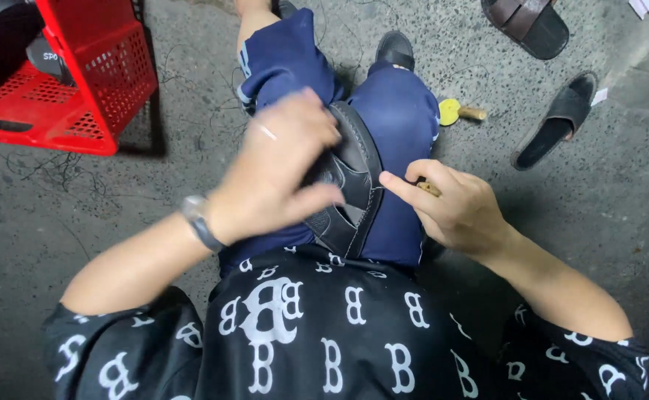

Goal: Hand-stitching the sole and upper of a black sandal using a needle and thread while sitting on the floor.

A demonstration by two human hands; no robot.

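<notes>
A black slide sandal (354, 181) rests on its side on my lap, across the right thigh of my blue shorts. My left hand (280, 167), with a ring and a wristwatch, grips the sandal from the left and covers most of its strap. My right hand (454, 207) sits just right of the sandal, its forefinger pointing at the sole edge. A small wooden-handled tool (430, 189) is pinched in that hand; its tip is hidden.
A red plastic basket (65, 81) holding dark footwear stands at the upper left. A black slide (558, 122) and a brown sandal (528, 26) lie on the concrete floor at the upper right. A yellow round object with a wooden handle (458, 112) lies beside my knee. Loose threads litter the floor.
</notes>
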